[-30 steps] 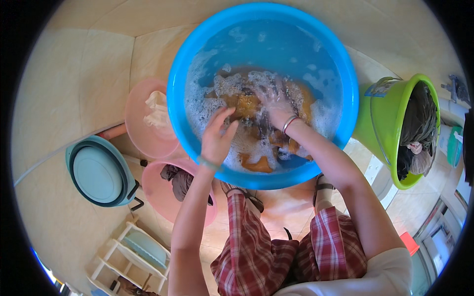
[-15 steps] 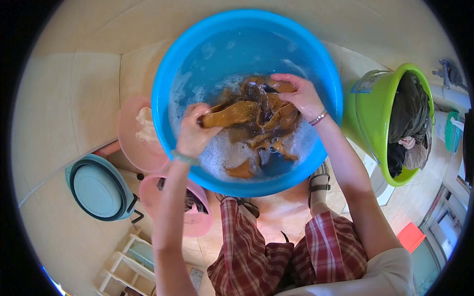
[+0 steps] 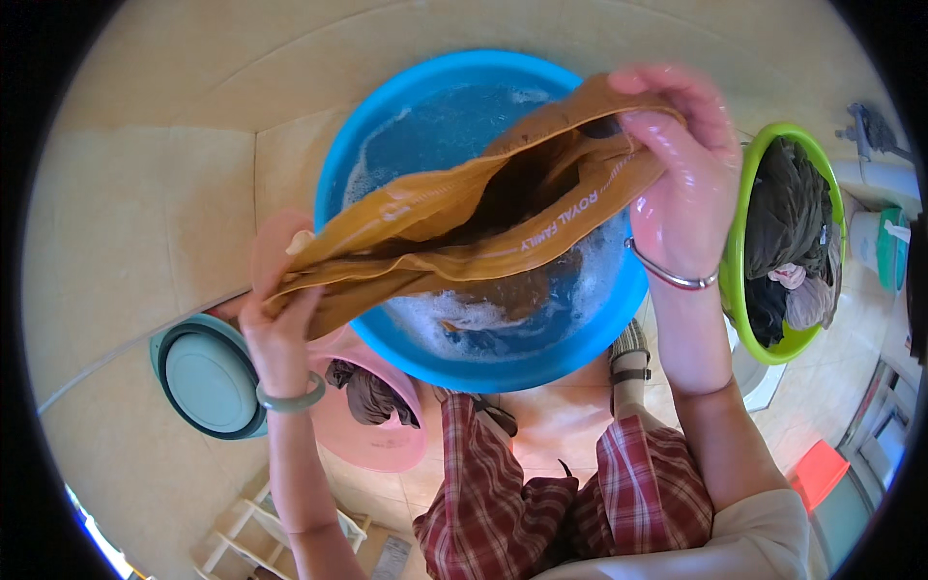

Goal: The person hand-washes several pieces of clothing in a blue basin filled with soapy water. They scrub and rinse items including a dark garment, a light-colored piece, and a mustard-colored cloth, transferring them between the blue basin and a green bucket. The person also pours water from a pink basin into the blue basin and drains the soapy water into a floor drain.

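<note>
A wet mustard-brown garment (image 3: 416, 208) with pale lettering along its wide band is stretched across, above the round blue basin (image 3: 503, 377). My left hand (image 3: 277, 333) pinches one end of the band, beyond the basin's left edge. At the upper right, my right hand (image 3: 681, 179) grips the other end, thumb at the opening and fingers round the edge. Between the hands the opening gapes and shows a dark inside. The lower part of the garment (image 3: 507, 300) hangs into the foamy water. Whether it is trousers or another garment, I cannot tell.
A green bucket (image 3: 744, 217) of dark and pale clothes stands to the right. On the left are a pink tub (image 3: 387, 449) with dark cloth and a folded grey-blue basin (image 3: 208, 387). A white rack (image 3: 232, 536) and a red-orange object (image 3: 819, 474) are lower down.
Both hands have lifted the brown garment out of the foamy water and moved apart, the left down-left, the right up-right. The bunched cloth is now drawn out with its band opened.
</note>
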`<state>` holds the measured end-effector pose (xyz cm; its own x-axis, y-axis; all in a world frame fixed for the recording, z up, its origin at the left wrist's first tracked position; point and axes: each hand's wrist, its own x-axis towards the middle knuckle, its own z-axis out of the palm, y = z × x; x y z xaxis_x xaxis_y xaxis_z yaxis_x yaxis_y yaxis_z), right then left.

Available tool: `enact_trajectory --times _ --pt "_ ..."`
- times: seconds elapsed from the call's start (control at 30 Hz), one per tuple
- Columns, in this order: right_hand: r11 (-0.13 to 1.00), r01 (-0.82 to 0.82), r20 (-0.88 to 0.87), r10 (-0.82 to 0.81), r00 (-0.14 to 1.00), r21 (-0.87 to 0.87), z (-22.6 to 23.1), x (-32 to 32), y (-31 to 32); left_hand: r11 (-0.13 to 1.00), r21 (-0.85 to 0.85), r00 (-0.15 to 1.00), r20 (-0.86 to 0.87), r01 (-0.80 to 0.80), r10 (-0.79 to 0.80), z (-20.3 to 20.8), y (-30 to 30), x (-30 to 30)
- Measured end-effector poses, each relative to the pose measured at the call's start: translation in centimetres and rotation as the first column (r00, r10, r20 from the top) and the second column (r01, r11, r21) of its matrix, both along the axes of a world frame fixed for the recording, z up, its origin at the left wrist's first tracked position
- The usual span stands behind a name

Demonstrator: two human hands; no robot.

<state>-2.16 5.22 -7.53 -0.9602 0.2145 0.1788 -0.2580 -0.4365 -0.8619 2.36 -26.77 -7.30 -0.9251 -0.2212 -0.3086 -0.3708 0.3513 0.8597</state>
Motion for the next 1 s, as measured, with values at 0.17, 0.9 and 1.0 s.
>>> enact_trajectory --times 0.17,0.9,1.0 --pt "0.982 -0.085 -0.019 0.083 0.996 -0.166 3.3 0.1 -3.6 0.814 0.581 0.971 -0.2 0.009 0.132 1.9 2.4 -0.2" --pt "0.689 -0.261 0.343 0.019 0.939 0.676 -18.1 1.6 -1.4 0.988 0.128 0.843 -0.538 0.091 -0.008 6.3 1.7 2.9" --pt "0.734 -0.302 0.404 0.042 0.914 0.609 -19.5 2.2 -1.2 0.939 0.253 0.813 -0.58 0.233 -0.045 8.1 1.8 2.7"
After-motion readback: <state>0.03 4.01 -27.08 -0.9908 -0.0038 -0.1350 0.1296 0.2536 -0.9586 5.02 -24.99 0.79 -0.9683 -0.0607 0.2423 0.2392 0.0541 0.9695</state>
